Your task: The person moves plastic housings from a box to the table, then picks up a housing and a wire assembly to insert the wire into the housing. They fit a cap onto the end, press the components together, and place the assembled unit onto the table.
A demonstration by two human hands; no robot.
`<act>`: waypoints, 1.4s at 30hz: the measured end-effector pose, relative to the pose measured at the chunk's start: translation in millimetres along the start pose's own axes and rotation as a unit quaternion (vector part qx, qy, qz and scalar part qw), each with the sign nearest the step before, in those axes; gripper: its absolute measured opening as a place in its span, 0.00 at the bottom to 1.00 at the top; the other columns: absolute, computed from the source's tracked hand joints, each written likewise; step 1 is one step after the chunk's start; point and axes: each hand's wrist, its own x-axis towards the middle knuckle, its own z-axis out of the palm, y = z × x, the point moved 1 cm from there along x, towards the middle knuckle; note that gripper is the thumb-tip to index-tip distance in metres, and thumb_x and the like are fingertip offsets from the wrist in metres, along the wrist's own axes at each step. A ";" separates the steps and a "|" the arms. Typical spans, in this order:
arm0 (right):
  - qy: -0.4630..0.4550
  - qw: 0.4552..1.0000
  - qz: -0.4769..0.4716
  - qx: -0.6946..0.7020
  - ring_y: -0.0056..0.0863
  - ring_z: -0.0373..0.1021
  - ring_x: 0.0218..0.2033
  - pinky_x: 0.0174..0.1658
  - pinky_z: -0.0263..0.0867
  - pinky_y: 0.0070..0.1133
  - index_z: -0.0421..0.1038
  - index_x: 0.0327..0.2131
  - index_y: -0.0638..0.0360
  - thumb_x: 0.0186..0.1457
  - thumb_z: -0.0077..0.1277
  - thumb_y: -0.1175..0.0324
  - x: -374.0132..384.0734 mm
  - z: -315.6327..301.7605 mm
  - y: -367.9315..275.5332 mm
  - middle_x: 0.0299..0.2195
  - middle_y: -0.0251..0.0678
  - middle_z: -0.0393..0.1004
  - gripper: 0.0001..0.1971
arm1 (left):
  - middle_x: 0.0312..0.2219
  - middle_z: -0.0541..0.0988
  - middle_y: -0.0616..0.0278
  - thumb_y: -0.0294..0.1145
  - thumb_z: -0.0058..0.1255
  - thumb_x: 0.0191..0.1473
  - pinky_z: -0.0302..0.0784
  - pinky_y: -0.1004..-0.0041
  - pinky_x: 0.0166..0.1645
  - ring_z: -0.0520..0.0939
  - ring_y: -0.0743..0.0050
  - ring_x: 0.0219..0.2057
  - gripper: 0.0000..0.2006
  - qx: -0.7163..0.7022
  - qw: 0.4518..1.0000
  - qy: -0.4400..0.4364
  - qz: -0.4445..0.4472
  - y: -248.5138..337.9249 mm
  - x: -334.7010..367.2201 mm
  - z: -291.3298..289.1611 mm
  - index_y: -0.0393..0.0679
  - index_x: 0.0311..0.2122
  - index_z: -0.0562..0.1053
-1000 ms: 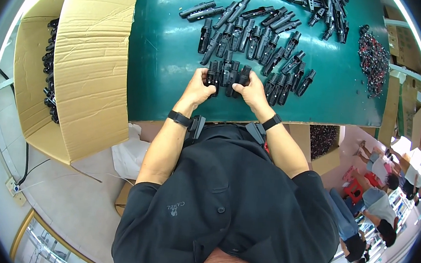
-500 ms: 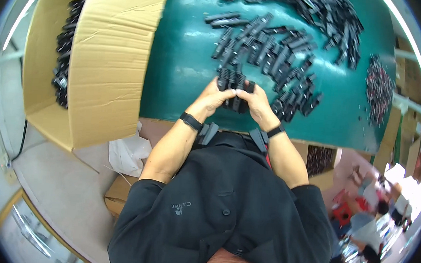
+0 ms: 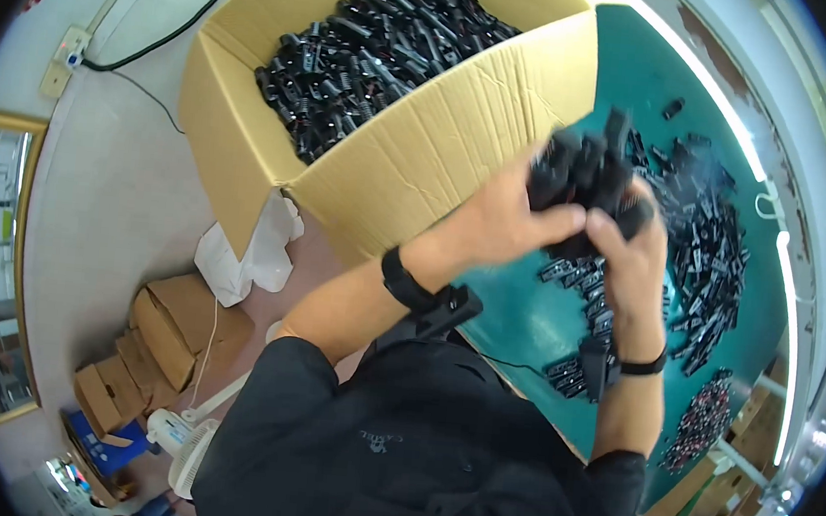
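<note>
Raised over the near side of the green table, my left hand [image 3: 507,219] and my right hand [image 3: 642,249] grip a bundle of black elongated plastic pieces [image 3: 588,170] between them. Both thumbs press on the near side of the bundle and almost meet. Motion blurs the held pieces, so their exact kind is unclear. To the left of the bundle stands an open cardboard box [image 3: 431,161], with many similar black pieces [image 3: 372,53] heaped inside.
More black pieces [image 3: 713,255] lie spread over the green table [image 3: 517,306]. Tiny dark and reddish parts [image 3: 701,416] form a pile at its right end. At lower left are smaller cartons [image 3: 177,321], a white bag [image 3: 246,258] and a white fan [image 3: 189,455].
My view has swung left, showing the inside of the box. Both hands have lifted the bundle off the table and carried it toward the box.
</note>
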 end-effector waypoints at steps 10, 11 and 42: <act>-0.199 0.968 -0.145 -0.044 0.22 0.75 0.39 0.47 0.70 0.23 0.77 0.46 0.66 0.60 0.62 0.65 260.6 136.0 -84.7 0.37 0.36 0.81 0.16 | 0.43 0.82 0.62 0.30 0.55 0.66 0.83 0.70 0.48 0.84 0.71 0.43 0.13 -0.070 0.994 0.016 0.080 131.1 109.3 -159.0 0.38 0.53 0.75; -0.223 0.969 -0.108 -0.020 0.22 0.76 0.35 0.43 0.72 0.23 0.79 0.40 0.70 0.60 0.59 0.66 279.4 145.7 -76.8 0.31 0.40 0.81 0.13 | 0.42 0.83 0.62 0.30 0.58 0.63 0.82 0.70 0.47 0.84 0.70 0.41 0.14 -0.063 0.995 0.043 0.070 120.4 123.6 -175.8 0.38 0.52 0.75; -0.227 0.832 0.118 -0.492 0.41 0.81 0.40 0.48 0.74 0.32 0.83 0.46 0.54 0.56 0.61 0.54 371.6 104.9 49.0 0.39 0.44 0.84 0.19 | 0.47 0.83 0.47 0.52 0.50 0.64 0.79 0.61 0.48 0.85 0.56 0.43 0.28 0.394 0.827 0.000 -0.401 -94.3 217.5 -242.1 0.36 0.56 0.77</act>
